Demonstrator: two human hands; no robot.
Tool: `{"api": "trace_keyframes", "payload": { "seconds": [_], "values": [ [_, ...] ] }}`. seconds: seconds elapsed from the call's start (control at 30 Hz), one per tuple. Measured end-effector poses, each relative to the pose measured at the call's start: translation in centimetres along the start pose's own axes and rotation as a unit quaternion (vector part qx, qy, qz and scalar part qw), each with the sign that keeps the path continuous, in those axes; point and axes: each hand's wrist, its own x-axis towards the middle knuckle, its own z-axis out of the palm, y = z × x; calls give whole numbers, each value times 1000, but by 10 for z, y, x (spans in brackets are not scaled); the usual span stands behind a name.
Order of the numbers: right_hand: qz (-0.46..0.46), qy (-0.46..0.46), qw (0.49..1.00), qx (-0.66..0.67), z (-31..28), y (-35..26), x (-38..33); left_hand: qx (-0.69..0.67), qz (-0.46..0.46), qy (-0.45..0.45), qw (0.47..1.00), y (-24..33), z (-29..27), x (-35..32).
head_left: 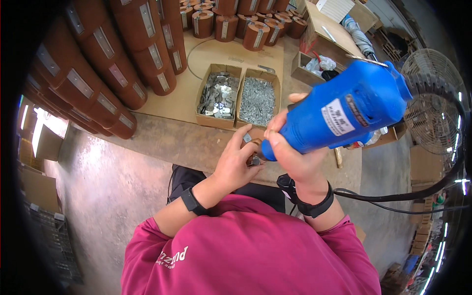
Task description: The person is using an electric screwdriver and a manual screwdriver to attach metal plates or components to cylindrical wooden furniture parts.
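My right hand [294, 156] grips a blue corded power screwdriver [344, 110], its nose pointing down toward my left hand. My left hand [237, 160] pinches a small metal piece [255, 160] right under the tool's tip; the piece is mostly hidden by my fingers. Both wrists wear black bands. A black cable [393, 196] runs from the tool off to the right.
Two cardboard boxes stand ahead: one with flat metal plates [219, 94], one with screws [257, 101]. Stacks of brown cylindrical rolls [113, 64] with metal plates fill the left and back. A floor fan [432, 103] is at right. Concrete floor [98, 182] lies at left.
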Motion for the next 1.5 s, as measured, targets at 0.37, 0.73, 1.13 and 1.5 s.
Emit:
{"api": "trace_keyframes", "payload": {
  "seconds": [0.37,0.73,1.13,1.5],
  "values": [
    [40,322,930,175,-79,5,-24,-78,-57,-91,991,4,-19,4],
    [210,520,799,216,-149,71,-99,30,-7,-103,994,13,-18,10],
    [328,531,735,264,-157,133,-138,74,-47,-190,978,0,-57,16],
    [358,508,743,249,-151,135,-136,17,-92,-57,994,4,-19,9]
  ]
}}
